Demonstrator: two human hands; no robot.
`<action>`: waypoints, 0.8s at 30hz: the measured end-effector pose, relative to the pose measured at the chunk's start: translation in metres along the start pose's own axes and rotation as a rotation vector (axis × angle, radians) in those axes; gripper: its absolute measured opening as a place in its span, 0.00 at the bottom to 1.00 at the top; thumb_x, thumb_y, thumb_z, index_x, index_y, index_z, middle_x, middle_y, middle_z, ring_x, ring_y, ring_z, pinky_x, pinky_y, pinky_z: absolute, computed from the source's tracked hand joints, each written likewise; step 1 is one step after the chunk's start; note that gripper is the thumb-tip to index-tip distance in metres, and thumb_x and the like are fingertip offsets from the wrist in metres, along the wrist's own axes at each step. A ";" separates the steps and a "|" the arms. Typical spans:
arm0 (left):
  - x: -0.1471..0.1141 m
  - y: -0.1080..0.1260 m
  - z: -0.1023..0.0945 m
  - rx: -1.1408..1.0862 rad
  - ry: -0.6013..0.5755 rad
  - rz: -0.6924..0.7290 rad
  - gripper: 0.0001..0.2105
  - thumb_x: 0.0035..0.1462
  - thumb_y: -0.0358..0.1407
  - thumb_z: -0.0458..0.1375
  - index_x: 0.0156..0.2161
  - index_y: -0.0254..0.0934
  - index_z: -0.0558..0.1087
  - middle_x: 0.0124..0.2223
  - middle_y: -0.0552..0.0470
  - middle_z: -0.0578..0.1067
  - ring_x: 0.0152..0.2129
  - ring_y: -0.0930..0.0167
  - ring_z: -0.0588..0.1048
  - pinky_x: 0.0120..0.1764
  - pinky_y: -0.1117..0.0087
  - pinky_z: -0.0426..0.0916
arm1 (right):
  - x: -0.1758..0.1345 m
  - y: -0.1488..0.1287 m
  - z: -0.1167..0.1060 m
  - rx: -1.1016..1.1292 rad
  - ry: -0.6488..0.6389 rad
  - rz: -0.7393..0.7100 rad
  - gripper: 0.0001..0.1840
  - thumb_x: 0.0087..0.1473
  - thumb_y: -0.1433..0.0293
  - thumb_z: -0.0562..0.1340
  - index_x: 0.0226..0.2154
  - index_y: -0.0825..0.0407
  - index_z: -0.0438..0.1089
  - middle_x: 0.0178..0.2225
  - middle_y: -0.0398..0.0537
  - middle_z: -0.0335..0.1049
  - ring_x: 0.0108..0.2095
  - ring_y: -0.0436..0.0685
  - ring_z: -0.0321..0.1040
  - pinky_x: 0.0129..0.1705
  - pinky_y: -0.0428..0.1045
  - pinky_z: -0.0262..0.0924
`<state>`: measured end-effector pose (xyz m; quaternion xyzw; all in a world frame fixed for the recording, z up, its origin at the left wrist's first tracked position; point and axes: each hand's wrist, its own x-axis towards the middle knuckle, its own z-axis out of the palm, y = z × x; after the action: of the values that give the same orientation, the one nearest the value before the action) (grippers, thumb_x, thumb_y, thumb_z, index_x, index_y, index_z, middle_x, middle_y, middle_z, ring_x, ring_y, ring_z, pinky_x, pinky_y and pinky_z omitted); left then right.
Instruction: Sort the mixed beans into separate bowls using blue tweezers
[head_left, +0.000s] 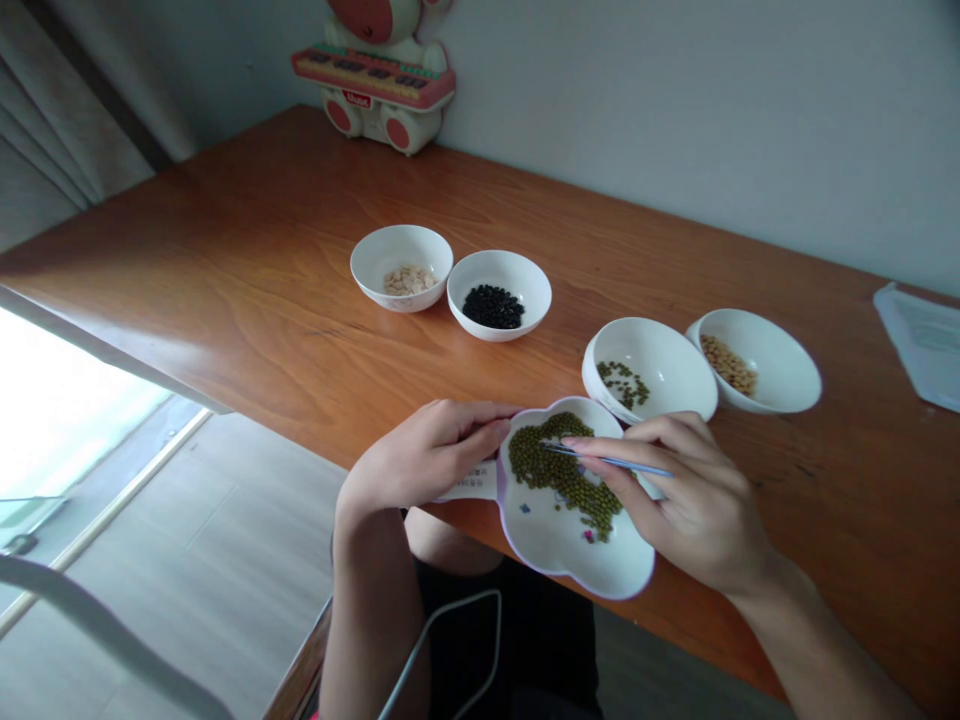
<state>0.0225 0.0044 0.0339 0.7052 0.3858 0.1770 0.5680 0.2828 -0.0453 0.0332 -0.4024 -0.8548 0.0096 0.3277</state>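
While the right hand [697, 505] is pinching tweezers [626, 464] between thumb and fingers, nearly closed, the tips are reaching in among green beans [525, 460] in a scalloped dish [607, 570] with a purple rim. Left hand [427, 455] is resting half-curled at the dish's left side, fingers touching the rim, covering part of a white label [476, 482]; cannot tell if it is gripping. Dish is sitting at the near edge of the desk [225, 270], partly overhanging it. Just behind, a white bowl [679, 365] is holding a few more green beans; beside it, another bowl [780, 350] is holding yellowish beans. Farther left, a bowl [529, 285] of black beans and a bowl [382, 250] of pale, flat pieces are standing side by side. Toy keyboard [375, 80] is standing against the wall.
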 end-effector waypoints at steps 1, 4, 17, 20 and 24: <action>0.000 0.000 0.000 0.002 0.001 0.001 0.19 0.73 0.41 0.52 0.61 0.40 0.77 0.52 0.53 0.84 0.43 0.68 0.81 0.45 0.74 0.71 | 0.000 0.000 0.000 -0.005 -0.001 0.002 0.15 0.58 0.79 0.68 0.46 0.49 0.77 0.31 0.40 0.76 0.31 0.49 0.69 0.40 0.50 0.65; 0.000 0.000 0.000 0.008 0.001 -0.005 0.19 0.73 0.41 0.52 0.61 0.40 0.77 0.52 0.53 0.84 0.42 0.68 0.81 0.45 0.74 0.71 | -0.002 0.001 0.000 -0.011 0.005 0.008 0.14 0.58 0.79 0.69 0.45 0.50 0.77 0.31 0.41 0.76 0.32 0.49 0.69 0.39 0.50 0.64; 0.000 0.001 0.000 0.010 -0.001 -0.015 0.19 0.73 0.42 0.52 0.60 0.40 0.78 0.52 0.53 0.84 0.41 0.68 0.81 0.46 0.74 0.72 | -0.003 0.003 0.000 0.018 0.029 0.027 0.17 0.56 0.80 0.69 0.46 0.48 0.76 0.32 0.41 0.77 0.31 0.50 0.71 0.38 0.51 0.64; 0.000 0.002 0.000 0.008 -0.003 -0.020 0.19 0.73 0.42 0.52 0.61 0.40 0.77 0.51 0.53 0.84 0.41 0.68 0.81 0.45 0.73 0.72 | -0.003 0.002 0.000 0.020 0.033 0.042 0.18 0.56 0.80 0.69 0.47 0.46 0.77 0.32 0.41 0.77 0.31 0.51 0.71 0.38 0.51 0.65; 0.000 0.002 0.000 0.006 -0.006 -0.026 0.19 0.73 0.42 0.52 0.60 0.40 0.78 0.51 0.52 0.84 0.41 0.68 0.81 0.46 0.73 0.72 | -0.003 0.001 0.000 -0.003 0.059 0.044 0.17 0.56 0.79 0.69 0.46 0.46 0.77 0.31 0.41 0.76 0.30 0.51 0.71 0.37 0.51 0.64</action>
<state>0.0231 0.0046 0.0355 0.7024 0.3937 0.1663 0.5692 0.2848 -0.0471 0.0313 -0.4218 -0.8356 0.0037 0.3519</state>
